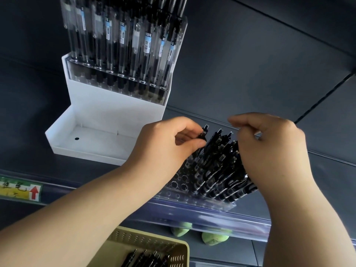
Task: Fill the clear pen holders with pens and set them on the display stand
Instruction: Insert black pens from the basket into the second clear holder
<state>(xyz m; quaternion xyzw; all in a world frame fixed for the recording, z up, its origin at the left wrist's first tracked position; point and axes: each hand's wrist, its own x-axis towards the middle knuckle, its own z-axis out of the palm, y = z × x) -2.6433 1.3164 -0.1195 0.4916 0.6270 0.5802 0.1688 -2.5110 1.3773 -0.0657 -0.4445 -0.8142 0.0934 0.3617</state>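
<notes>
A clear pen holder (194, 197) sits on the shelf edge, tilted, with several black pens (217, 166) standing in its right side and empty holes on its left. My left hand (165, 145) pinches the top of a black pen (203, 134) at the left of the bunch. My right hand (269, 143) is curled over the pens' right side, its fingertips pinched at their tops. Behind stands the white display stand (107, 116), whose upper tier carries a full clear holder (123, 54) of clear-barrel pens, while its lower tier is bare.
A beige slotted basket (173, 253) with more black pens is at the bottom centre. A yellow label with a red arrow (21, 189) is on the shelf rail at left. Green objects (213, 237) lie on the shelf below. Dark shelf panels surround the stand.
</notes>
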